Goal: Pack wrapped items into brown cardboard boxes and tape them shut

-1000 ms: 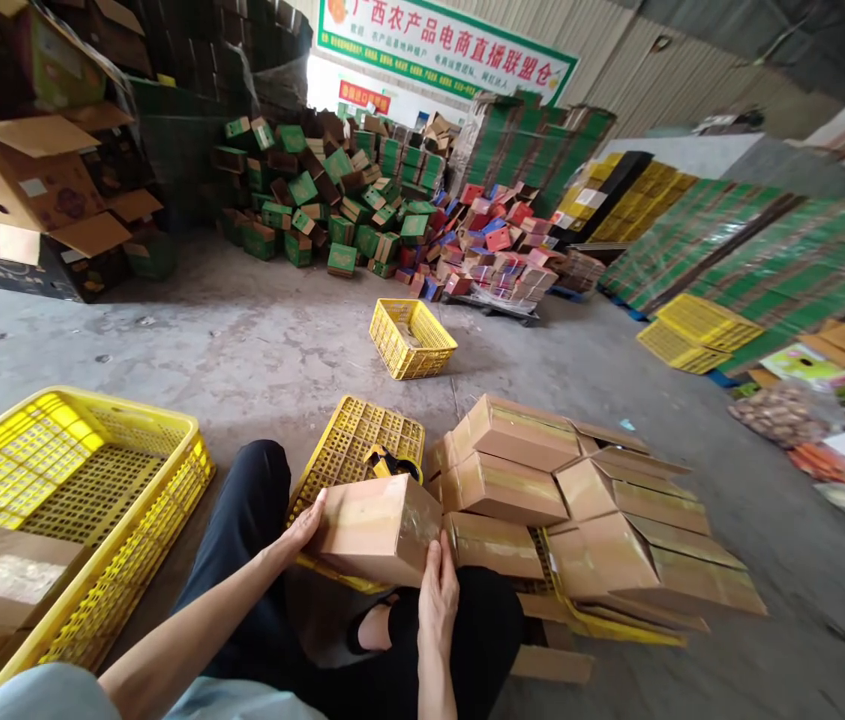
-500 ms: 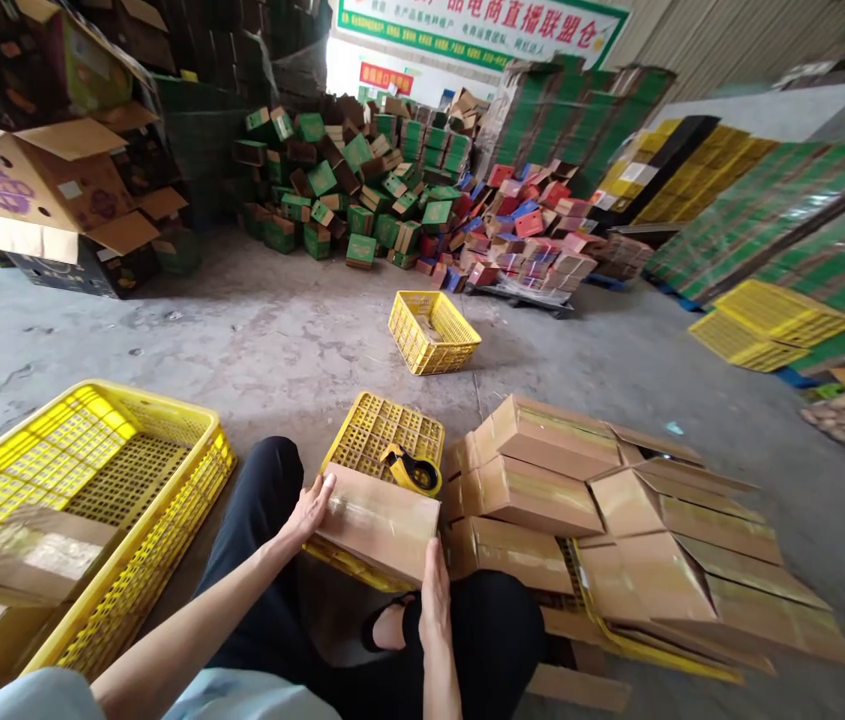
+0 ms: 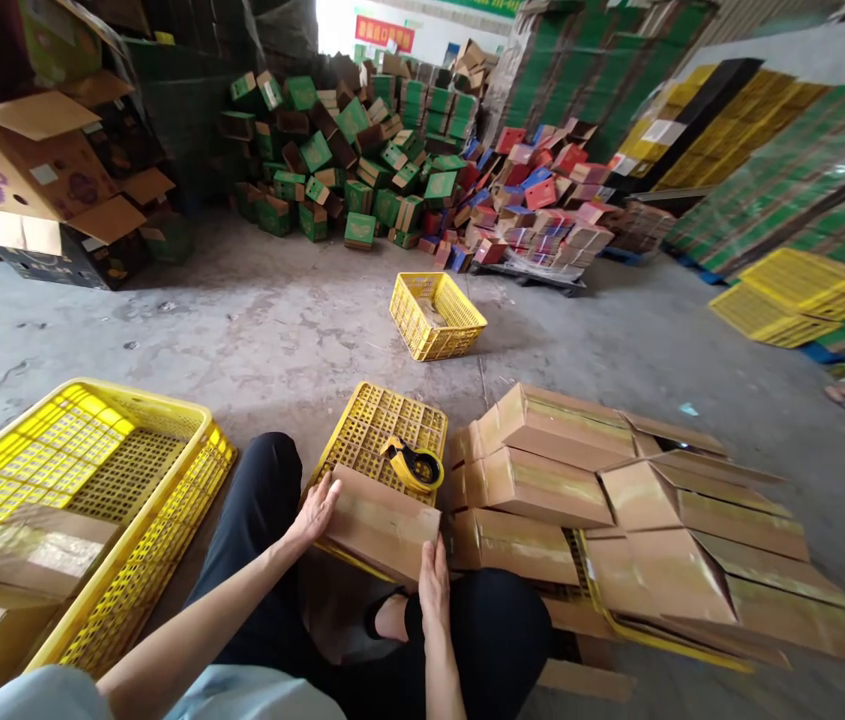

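Observation:
A brown cardboard box (image 3: 383, 525) lies across the near part of an upturned yellow plastic crate (image 3: 358, 425) between my knees. My left hand (image 3: 319, 510) grips its left end, the thumb near the top edge. At the right end, my right hand (image 3: 433, 580) presses against the box with its fingers along that side. Together the two hands hold the box between them. Just beyond it, a yellow tape dispenser (image 3: 413, 464) rests on the crate. The undersides of both hands are hidden.
To my left stands a large yellow crate (image 3: 189, 440) with cardboard boxes inside. Stacked flattened and folded cartons (image 3: 557, 430) lie close on my right. Ahead on the concrete floor sits a smaller yellow basket (image 3: 437, 330). Green boxes (image 3: 358, 228) are heaped farther back.
The camera view has tilted down and shifted slightly, so the background sits higher. Both hands stay at the ends of the box, which has barely moved on the crate.

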The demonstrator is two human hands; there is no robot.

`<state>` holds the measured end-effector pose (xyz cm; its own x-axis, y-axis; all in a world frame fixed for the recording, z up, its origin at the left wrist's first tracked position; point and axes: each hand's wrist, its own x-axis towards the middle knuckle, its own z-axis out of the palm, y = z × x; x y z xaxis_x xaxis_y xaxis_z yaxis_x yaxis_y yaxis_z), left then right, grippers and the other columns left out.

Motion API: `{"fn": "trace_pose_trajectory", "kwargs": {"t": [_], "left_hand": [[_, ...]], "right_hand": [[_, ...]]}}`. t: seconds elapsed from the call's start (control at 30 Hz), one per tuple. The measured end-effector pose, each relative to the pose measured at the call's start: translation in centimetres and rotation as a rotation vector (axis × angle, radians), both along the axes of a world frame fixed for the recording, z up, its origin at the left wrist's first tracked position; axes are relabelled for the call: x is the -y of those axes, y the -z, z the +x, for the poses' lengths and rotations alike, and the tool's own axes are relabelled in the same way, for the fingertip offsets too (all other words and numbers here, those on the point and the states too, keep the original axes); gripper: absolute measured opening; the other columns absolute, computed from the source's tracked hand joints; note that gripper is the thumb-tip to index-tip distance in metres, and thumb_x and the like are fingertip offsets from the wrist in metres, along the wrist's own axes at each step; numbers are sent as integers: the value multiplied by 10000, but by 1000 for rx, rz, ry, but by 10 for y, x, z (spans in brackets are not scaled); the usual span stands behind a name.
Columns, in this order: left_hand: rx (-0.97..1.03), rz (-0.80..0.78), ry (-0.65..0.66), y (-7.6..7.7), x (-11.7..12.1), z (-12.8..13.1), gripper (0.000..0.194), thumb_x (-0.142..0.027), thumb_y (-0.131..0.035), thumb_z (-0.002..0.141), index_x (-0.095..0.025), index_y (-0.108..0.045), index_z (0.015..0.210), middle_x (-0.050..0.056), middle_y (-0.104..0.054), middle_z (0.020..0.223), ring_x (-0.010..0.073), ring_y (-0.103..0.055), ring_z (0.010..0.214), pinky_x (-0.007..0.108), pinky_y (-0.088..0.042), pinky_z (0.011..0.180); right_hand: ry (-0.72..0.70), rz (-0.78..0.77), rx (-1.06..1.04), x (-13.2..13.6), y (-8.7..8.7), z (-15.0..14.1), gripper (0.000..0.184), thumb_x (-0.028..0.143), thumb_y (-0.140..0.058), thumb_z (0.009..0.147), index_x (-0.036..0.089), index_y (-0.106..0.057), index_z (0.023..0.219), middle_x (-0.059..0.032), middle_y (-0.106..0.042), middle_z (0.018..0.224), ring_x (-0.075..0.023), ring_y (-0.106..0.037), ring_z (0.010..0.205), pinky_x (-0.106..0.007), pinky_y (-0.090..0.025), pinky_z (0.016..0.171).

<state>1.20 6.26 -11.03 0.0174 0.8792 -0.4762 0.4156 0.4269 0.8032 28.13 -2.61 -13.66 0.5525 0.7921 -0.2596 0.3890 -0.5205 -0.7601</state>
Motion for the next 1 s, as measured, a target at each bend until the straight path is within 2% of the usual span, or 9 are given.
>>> {"fn": "trace_pose_trajectory", "kwargs": {"t": [0.17, 0.27, 0.37, 0.5, 0.6, 0.67, 0.73, 0.87, 1.0], "left_hand": [[-30, 56, 43, 0, -29, 15, 672, -511, -359, 1050, -146, -356, 1614, 110, -302, 1707, 261, -208, 1608, 349, -183, 1299], [-89, 47, 41, 3, -37, 28, 761, -528, -413, 1031, -83, -272, 1632, 182, -233, 1718, 297, -150, 1617, 398, -170, 1301], [-147, 29, 47, 6, -35, 37, 881, -563, -493, 992, -65, -185, 1650, 226, -170, 1725, 339, -123, 1617, 446, -184, 1293], [-233, 67, 113, 9, -28, 38, 915, -598, -528, 975, -106, -176, 1662, 240, -186, 1721, 377, -161, 1606, 509, -257, 1262], [-204, 84, 132, 8, -28, 35, 879, -639, -548, 958, -200, -248, 1658, 203, -228, 1719, 400, -171, 1601, 561, -268, 1250], [-161, 99, 143, 8, -33, 31, 832, -655, -539, 959, -259, -289, 1647, 152, -251, 1723, 378, -174, 1605, 543, -249, 1266], [-124, 112, 151, 8, -38, 26, 826, -658, -484, 984, -236, -258, 1658, 138, -238, 1729, 335, -166, 1612, 488, -221, 1289], [66, 110, 50, 9, -40, 11, 882, -625, -414, 1012, -89, -162, 1665, 175, -133, 1745, 273, -113, 1624, 379, -131, 1316], [170, 17, -101, 14, -20, -4, 959, -648, -595, 915, -108, -272, 1639, 163, -251, 1721, 313, -133, 1619, 378, -112, 1320]], "right_hand": [[2, -145, 27, -31, -13, 0, 997, 746, -370, 897, 22, -377, 1582, -244, -503, 1575, -368, -504, 1459, -429, -417, 1170], [2, -183, 64, -45, -18, -9, 995, 693, -431, 905, -9, -309, 1599, -257, -454, 1607, -344, -426, 1517, -381, -375, 1199], [10, -219, 97, -49, -21, -18, 1037, 699, -435, 899, -24, -234, 1615, -294, -446, 1598, -372, -429, 1507, -417, -388, 1186], [8, -243, 113, -48, -22, -21, 1011, 678, -445, 893, -12, -245, 1605, -305, -461, 1578, -392, -478, 1465, -433, -419, 1155], [7, -244, 110, -48, -24, -20, 1012, 683, -439, 890, -14, -250, 1599, -308, -472, 1568, -391, -478, 1466, -436, -413, 1163], [6, -239, 105, -50, -26, -19, 1061, 717, -457, 870, -24, -242, 1598, -315, -459, 1576, -387, -447, 1491, -431, -389, 1187], [-6, -218, 103, -51, -27, -18, 1124, 748, -505, 838, -37, -238, 1597, -322, -407, 1611, -387, -377, 1535, -429, -342, 1226], [-58, -157, 101, -42, -26, -19, 1244, 796, -612, 754, -31, -242, 1606, -312, -230, 1694, -408, -204, 1598, -450, -245, 1278], [-89, -104, 103, -19, -18, -25, 1326, 836, -688, 669, 85, -207, 1650, -287, -107, 1730, -504, -135, 1586, -614, -240, 1242]]}}
